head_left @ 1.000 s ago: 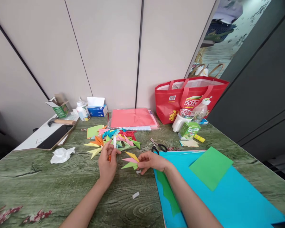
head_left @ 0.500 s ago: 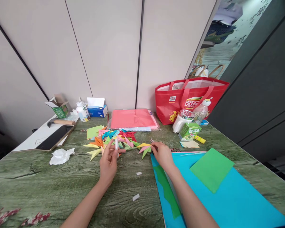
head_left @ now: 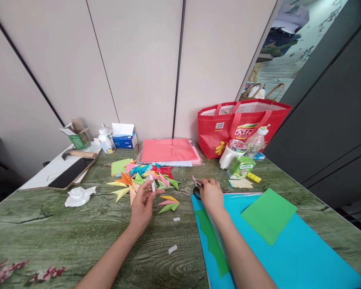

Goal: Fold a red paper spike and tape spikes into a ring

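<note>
My left hand (head_left: 142,200) pinches a narrow white strip (head_left: 153,184), held upright in front of a pile of folded paper pieces (head_left: 138,176) in many colours. My right hand (head_left: 213,194) has its fingers curled at a pair of scissors (head_left: 196,184) with dark handles. The blades point to the far left, and part of the handles is hidden under the fingers. Between the hands lies a small folded paper cluster (head_left: 169,203) in yellow, pink and green. Two small white scraps (head_left: 172,249) rest nearer to me.
Blue paper sheets (head_left: 276,237) and a green square (head_left: 270,216) lie under and beside my right forearm. Behind stand a red bag (head_left: 212,134), a white mug (head_left: 227,155) and a green box (head_left: 241,167). A crumpled tissue (head_left: 80,196) and a phone (head_left: 69,173) are on the left.
My right hand has let go of the folded paper cluster, which now lies on the table, and has moved right to the scissors. My left hand has shifted slightly right with the white strip.
</note>
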`<state>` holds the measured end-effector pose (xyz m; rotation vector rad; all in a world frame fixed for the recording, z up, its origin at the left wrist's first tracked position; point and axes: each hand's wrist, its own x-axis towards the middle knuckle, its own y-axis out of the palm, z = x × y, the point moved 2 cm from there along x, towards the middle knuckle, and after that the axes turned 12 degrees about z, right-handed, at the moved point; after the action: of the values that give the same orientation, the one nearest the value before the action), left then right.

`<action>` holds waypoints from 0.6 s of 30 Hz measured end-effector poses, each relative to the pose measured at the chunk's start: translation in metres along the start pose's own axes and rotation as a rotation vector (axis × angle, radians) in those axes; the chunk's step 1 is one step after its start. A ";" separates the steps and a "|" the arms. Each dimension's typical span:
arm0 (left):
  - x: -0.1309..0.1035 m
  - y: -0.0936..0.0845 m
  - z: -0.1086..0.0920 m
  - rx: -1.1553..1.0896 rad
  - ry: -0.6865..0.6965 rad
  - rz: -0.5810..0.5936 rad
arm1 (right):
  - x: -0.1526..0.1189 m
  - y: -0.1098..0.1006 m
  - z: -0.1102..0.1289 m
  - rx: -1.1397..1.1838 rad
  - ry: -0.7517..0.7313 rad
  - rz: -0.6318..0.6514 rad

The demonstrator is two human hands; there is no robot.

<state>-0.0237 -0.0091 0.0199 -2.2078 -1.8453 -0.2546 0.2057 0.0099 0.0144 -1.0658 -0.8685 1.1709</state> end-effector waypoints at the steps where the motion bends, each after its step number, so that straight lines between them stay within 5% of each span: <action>1: 0.000 0.000 0.001 -0.004 -0.001 0.001 | 0.000 0.001 -0.001 -0.052 0.035 0.029; 18: -0.002 -0.001 -0.001 0.009 0.010 -0.031 | -0.003 0.000 0.003 -0.129 0.057 0.187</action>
<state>-0.0251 -0.0107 0.0201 -2.1695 -1.8738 -0.2621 0.2022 0.0072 0.0157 -1.3021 -0.8216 1.2455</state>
